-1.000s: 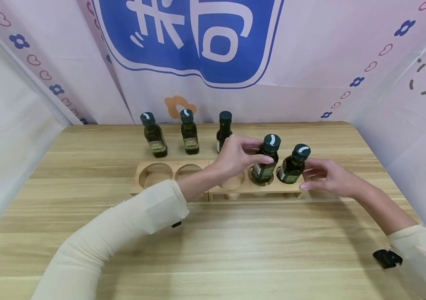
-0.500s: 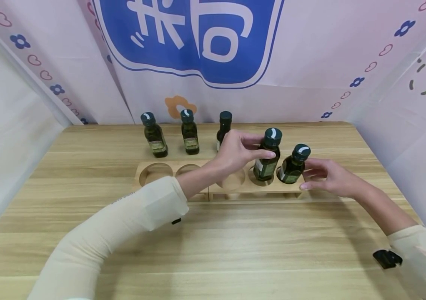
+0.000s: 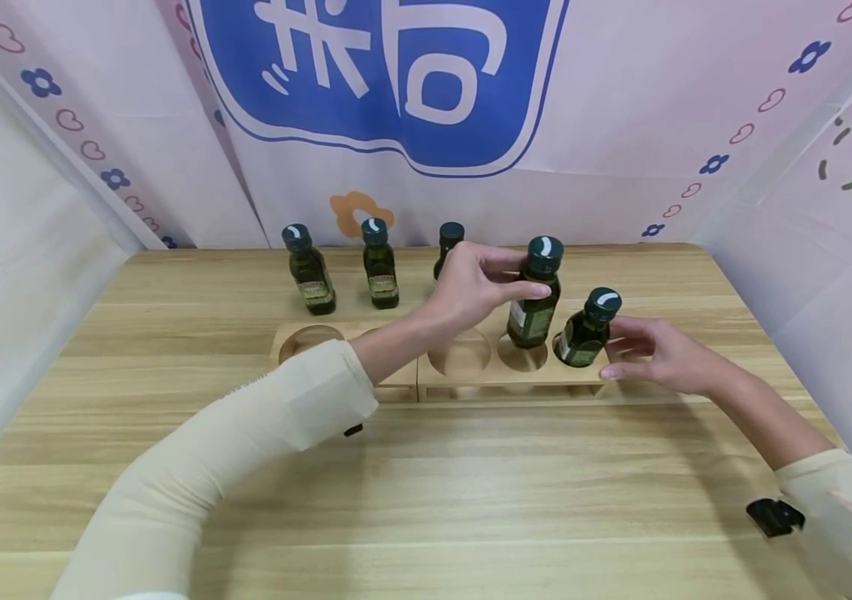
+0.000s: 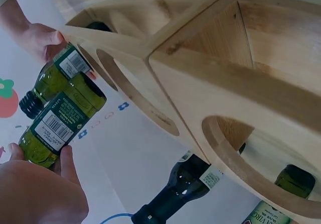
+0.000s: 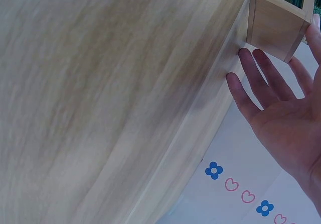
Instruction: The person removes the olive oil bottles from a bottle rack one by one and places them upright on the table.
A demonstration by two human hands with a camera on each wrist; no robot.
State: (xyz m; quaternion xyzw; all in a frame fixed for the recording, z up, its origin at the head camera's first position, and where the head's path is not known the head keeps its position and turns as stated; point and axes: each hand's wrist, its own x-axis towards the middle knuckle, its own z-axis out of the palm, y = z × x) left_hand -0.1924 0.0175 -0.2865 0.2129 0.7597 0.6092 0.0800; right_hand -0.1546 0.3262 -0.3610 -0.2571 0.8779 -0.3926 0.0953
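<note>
One-handed, with the left hand [image 3: 467,292]: gripping between curled fingers and thumb a dark green glass bottle with a white-marked cap [image 3: 533,321], right of the frame's centre. Held nearly upright, just above the second round hole from the right in a pale wooden rack [image 3: 433,379]. With the right hand [image 3: 659,354], at mid-right: touching the rack's right end with relaxed fingers, holding nothing. Close beside it, standing in the rightmost hole, another such bottle [image 3: 582,340]. Farther back, from centre-left to centre on a pale wood-grain surface [image 3: 471,500], three more dark capped bottles [image 3: 379,275]. Along the top, a white sheet [image 3: 606,192] bearing a large blue printed panel [image 3: 426,142].
</note>
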